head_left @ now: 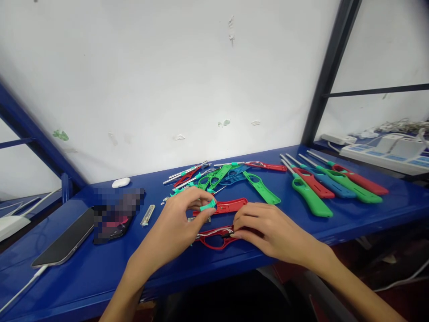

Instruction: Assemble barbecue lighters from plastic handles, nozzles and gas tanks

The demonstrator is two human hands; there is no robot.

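1. White wall [167,80] stands behind a blue table [187,268]
2. Left hand [179,219] pinches a small teal piece [208,205] between thumb and fingers
3. Right hand [273,230] grips an open red lighter shell [228,242] at its right end, fingers curled, near the table's front edge
4. Another red shell [233,206] lies just behind it; five lighters [335,184] lie side by side at the right

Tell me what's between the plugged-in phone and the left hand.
Head view: a dark, partly blurred object, then, nearer the left hand, a small clear part.
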